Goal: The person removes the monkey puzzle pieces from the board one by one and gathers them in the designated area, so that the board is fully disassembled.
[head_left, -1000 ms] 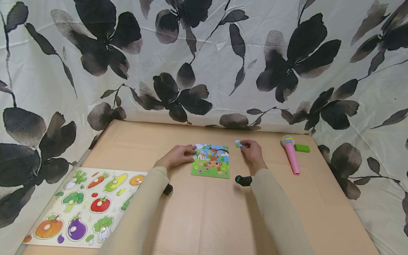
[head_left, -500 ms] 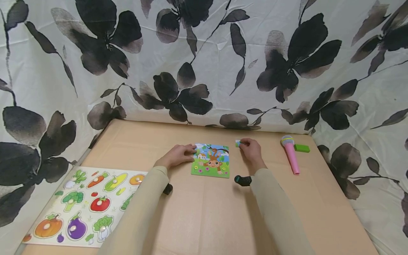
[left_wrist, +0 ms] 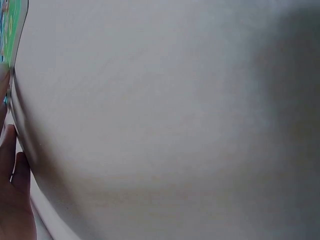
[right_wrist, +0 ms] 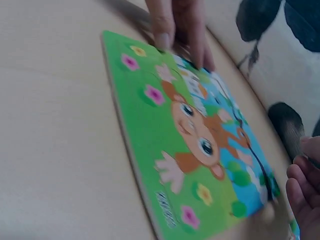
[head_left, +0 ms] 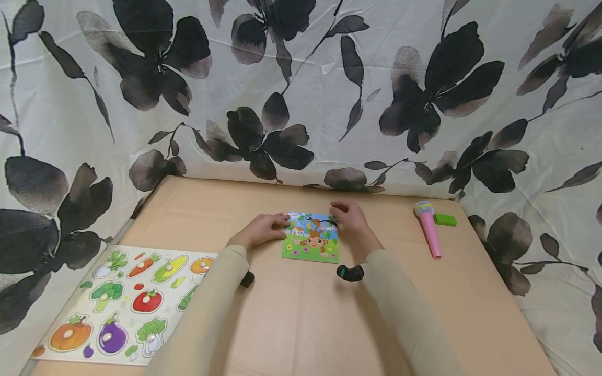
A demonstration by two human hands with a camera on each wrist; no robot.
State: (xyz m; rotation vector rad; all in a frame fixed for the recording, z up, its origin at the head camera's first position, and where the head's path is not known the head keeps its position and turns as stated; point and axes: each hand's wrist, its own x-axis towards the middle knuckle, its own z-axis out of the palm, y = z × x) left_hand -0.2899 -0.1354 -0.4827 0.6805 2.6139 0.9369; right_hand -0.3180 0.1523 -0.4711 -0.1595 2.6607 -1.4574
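A square monkey puzzle point(head_left: 310, 243) with a green and blue picture lies at the middle of the table. My left hand point(head_left: 261, 230) rests at its left edge; the right wrist view shows the thumb point(right_wrist: 162, 40) and fingers there. My right hand point(head_left: 354, 224) is at the puzzle's upper right corner and pinches a small puzzle piece point(right_wrist: 294, 230), of which only a coloured sliver shows at the lower edge of the right wrist view. In the head view that piece is hidden by the fingers.
A pink toy microphone point(head_left: 429, 230) lies to the right, beside a green block point(head_left: 444, 220). On the left is a white vegetable board point(head_left: 127, 329), partly covered by the left sleeve. A floral cloth point(head_left: 329, 94) hangs behind the table.
My right hand has moved left from beyond the puzzle's right side to its upper right corner, carrying the piece, which the fingers now hide in the head view. My left hand has stayed put.
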